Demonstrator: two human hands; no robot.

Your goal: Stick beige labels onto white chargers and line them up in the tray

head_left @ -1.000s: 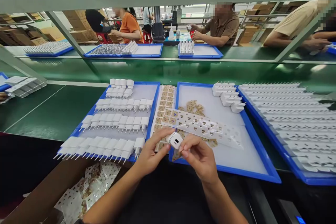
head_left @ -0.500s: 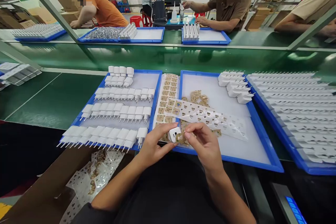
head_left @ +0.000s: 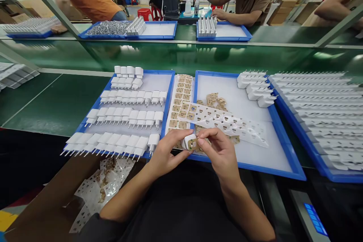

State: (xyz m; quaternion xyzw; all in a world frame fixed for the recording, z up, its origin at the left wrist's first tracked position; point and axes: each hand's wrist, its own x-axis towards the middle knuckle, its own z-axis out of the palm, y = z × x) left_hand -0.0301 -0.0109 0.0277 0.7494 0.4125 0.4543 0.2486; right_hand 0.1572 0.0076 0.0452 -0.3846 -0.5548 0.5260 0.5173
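A small white charger plug with a tan sticker on its face is pinched between both hands at the near edge of the trays. My left hand grips its left side. My right hand presses fingertips on the sticker from the right. Behind them lies a sheet of tan stickers and a clear, mostly peeled backing strip. Rows of white plugs fill the blue tray on the left.
A second blue tray holds loose tan stickers and a short row of plugs. Long white rows lie to the right. Used backing sheets sit in a brown box by my left arm. Other people work across the green belt.
The tan sticker moved from my right fingertips onto the plug's face. Both hands stayed together near the tray edge, and the view tilted further down.
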